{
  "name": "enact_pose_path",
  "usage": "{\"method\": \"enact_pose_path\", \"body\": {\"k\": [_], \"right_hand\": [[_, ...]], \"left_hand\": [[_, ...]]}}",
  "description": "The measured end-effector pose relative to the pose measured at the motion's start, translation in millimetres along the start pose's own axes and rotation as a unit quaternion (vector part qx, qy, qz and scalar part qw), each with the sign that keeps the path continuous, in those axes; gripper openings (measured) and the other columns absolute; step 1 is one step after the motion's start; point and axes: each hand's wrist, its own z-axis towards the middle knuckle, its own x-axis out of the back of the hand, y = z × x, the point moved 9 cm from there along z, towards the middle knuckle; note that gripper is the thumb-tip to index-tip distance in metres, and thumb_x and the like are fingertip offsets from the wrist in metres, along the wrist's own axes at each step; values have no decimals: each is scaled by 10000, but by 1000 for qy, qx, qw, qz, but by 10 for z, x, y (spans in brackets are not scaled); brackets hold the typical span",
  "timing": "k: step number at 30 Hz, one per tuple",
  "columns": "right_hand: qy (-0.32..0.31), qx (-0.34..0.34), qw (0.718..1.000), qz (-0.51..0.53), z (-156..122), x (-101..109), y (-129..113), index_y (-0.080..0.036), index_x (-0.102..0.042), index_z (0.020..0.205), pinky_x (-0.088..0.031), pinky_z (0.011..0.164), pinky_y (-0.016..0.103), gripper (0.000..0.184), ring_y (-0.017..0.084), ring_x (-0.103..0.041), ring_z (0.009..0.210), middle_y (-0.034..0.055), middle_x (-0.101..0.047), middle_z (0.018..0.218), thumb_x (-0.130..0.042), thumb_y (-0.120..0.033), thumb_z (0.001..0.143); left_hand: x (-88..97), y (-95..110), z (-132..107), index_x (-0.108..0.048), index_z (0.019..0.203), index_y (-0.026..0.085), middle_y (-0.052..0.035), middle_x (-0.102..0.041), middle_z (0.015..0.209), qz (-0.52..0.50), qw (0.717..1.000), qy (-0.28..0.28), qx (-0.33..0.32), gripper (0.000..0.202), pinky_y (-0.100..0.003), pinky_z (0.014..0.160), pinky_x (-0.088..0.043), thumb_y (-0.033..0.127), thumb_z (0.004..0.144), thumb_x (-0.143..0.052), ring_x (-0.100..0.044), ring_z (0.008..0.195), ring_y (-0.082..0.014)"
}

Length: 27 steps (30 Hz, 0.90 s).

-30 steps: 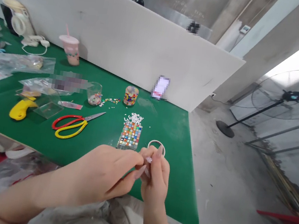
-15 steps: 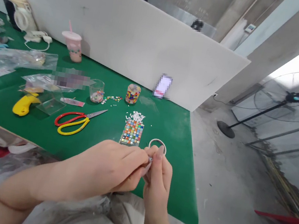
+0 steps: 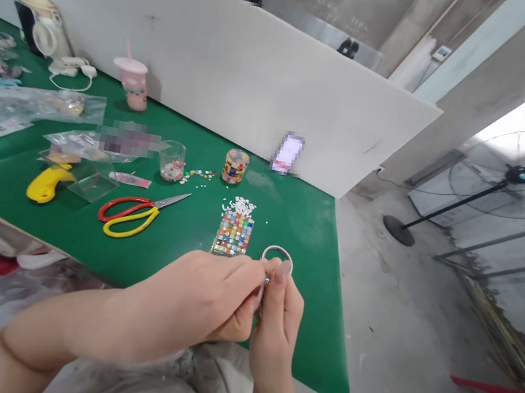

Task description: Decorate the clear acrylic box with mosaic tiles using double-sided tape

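My left hand and my right hand meet over the near edge of the green table, fingertips pinched together on a tiny shiny piece too small to name. Just beyond the fingers lies a white ring. A rectangular panel covered in coloured mosaic squares lies left of the ring, with a small heap of white bits behind it.
Red-and-yellow scissors, a yellow cutter, a clear cup of beads, a mosaic-covered jar, a pink drink cup and plastic bags lie on the table. A white board backs it. A floor fan stands right.
My left hand's fingers have closed in tighter against the right hand's fingertips. The view has shifted slightly; the things on the table have not moved.
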Motion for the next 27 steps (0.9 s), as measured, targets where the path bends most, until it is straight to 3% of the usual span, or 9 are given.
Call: {"method": "enact_pose_path", "body": {"k": [2,7,11,16,21,27], "right_hand": [[6,0,1000,10,-2,-1,-13,-219,-481,669,-337,480,245,434,112,-324,534,-43,-357,614,-466,-564,932],[-56,-12,993,107,22,-128,3,-213,-449,648,-269,416,222,450,91,-270,480,-62,-304,559,-438,-544,953],[-71,-21,989,124,46,-150,31,-209,-425,645,-226,405,219,450,82,-243,471,-67,-295,549,-426,-526,965],[-32,60,997,20,41,-62,-98,-202,-449,683,-324,482,219,385,90,-338,535,-48,-385,611,-415,-425,996],[-18,146,984,-97,13,-56,-209,-211,-406,701,-287,484,226,343,87,-341,513,-59,-379,601,-354,-311,1025],[-14,185,964,-193,14,-43,-204,-219,-384,713,-267,514,254,310,109,-361,543,-47,-389,620,-334,-269,1015]], "left_hand": [[-9,-13,-4,-317,613,226,59,-355,486,-3,1000,1,14,199,-242,407,-199,151,795,-346,-287,394,-95],[-17,-19,-26,-396,644,216,62,-425,505,-13,1000,-3,13,194,-223,410,-234,132,815,-362,-353,400,-87],[-31,-44,-47,-455,684,208,68,-471,519,-18,999,-19,19,191,-209,408,-260,130,846,-390,-388,394,-78],[-54,-38,-62,-488,726,191,59,-492,564,20,998,-52,22,182,-204,429,-304,120,852,-379,-418,434,-88],[-30,27,-51,-461,700,183,70,-447,561,47,998,-36,-22,213,-205,418,-284,91,869,-370,-375,435,-82],[-36,9,-60,-443,673,183,79,-435,563,47,998,-11,-37,210,-194,420,-273,84,850,-389,-364,442,-69]]}}
